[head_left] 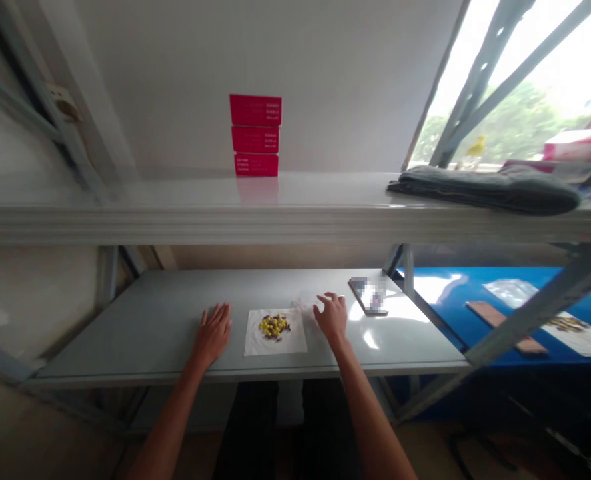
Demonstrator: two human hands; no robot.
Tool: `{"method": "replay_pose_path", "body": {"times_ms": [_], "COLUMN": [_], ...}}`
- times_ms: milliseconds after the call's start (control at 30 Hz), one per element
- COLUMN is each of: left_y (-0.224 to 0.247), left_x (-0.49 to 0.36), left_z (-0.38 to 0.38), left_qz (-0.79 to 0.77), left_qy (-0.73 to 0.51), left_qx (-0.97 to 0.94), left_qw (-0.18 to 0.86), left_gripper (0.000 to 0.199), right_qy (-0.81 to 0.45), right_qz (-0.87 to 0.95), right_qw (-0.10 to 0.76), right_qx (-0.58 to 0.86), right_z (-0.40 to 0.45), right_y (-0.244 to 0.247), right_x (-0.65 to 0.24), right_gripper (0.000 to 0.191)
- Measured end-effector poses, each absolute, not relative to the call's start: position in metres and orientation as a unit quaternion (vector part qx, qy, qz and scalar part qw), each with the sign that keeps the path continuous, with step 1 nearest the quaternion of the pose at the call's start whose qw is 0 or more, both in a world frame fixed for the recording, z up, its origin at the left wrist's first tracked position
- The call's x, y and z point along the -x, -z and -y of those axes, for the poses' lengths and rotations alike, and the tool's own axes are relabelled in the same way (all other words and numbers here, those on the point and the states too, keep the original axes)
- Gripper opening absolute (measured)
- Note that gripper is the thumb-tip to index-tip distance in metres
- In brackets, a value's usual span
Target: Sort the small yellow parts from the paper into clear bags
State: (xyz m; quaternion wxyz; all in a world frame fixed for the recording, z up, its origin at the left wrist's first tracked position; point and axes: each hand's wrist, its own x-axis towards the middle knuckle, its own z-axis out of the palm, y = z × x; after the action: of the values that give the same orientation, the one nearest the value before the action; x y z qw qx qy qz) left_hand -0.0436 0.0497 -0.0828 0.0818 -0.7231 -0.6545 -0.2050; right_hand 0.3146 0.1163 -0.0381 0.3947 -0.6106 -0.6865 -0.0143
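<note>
My left hand lies flat on the grey shelf surface, fingers stretched out, to the left of a white cloth square that looks like a small pouch. On the cloth is a small heap of yellow and dark brown pieces, too small to name. My right hand is to the right of the cloth, its fingers bent and apart, with nothing seen in them. Between that hand and the cloth's upper right corner are thin pale strings. Something faint and see-through may lie beside them; I cannot tell what.
A flat dark-edged object, its face blurred out, lies right of my right hand. The upper shelf carries stacked red boxes and a folded grey cloth. At right, a blue table holds a brown slab and another white cloth.
</note>
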Motion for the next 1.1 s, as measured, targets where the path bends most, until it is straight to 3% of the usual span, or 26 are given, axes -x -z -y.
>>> {"method": "replay_pose_path", "body": {"times_ms": [100,233,300,433,500,600,700,800,933,1100], "left_y": [0.078,0.059,0.043,0.014,0.008,0.012,0.020,0.022,0.020,0.035], "left_x": [0.041,0.035,0.024,-0.011,-0.024,-0.032,-0.032,-0.031,-0.031,-0.035], "left_z": [-0.043,-0.035,-0.030,-0.019,-0.016,-0.014,-0.014,-0.015,-0.014,-0.010], "left_qz": [0.654,0.613,0.571,0.497,0.476,0.477,0.477,0.488,0.495,0.449], "left_qy": [0.239,0.330,0.400,0.507,0.533,0.555,0.559,0.547,0.563,0.643], "left_qx": [0.711,0.708,0.709,0.705,0.696,0.666,0.660,0.663,0.635,0.541], "left_qw": [0.098,0.120,0.104,0.005,-0.066,-0.146,-0.159,-0.150,-0.185,-0.304], "left_gripper": [0.051,0.043,0.036,0.031,0.017,0.022,0.039,0.022,0.022,0.019], "right_qy": [0.019,-0.004,-0.090,-0.296,-0.354,-0.434,-0.481,-0.444,-0.316,-0.189], "right_qz": [0.710,0.692,0.713,0.785,0.767,0.710,0.685,0.696,0.687,0.722], "right_qw": [0.383,0.487,0.517,0.447,0.450,0.474,0.467,0.481,0.540,0.474], "right_qx": [0.591,0.532,0.466,0.311,0.290,0.289,0.283,0.296,0.369,0.468], "right_z": [-0.123,-0.108,-0.094,-0.069,-0.061,-0.055,-0.053,-0.049,-0.043,-0.034], "right_y": [0.041,0.023,0.010,-0.005,0.000,0.014,0.027,0.034,0.042,0.048], "right_x": [-0.316,-0.302,-0.286,-0.248,-0.236,-0.229,-0.228,-0.229,-0.234,-0.237], "right_gripper": [0.019,0.025,0.024,0.020,0.021,0.028,0.033,0.033,0.031,0.018]}}
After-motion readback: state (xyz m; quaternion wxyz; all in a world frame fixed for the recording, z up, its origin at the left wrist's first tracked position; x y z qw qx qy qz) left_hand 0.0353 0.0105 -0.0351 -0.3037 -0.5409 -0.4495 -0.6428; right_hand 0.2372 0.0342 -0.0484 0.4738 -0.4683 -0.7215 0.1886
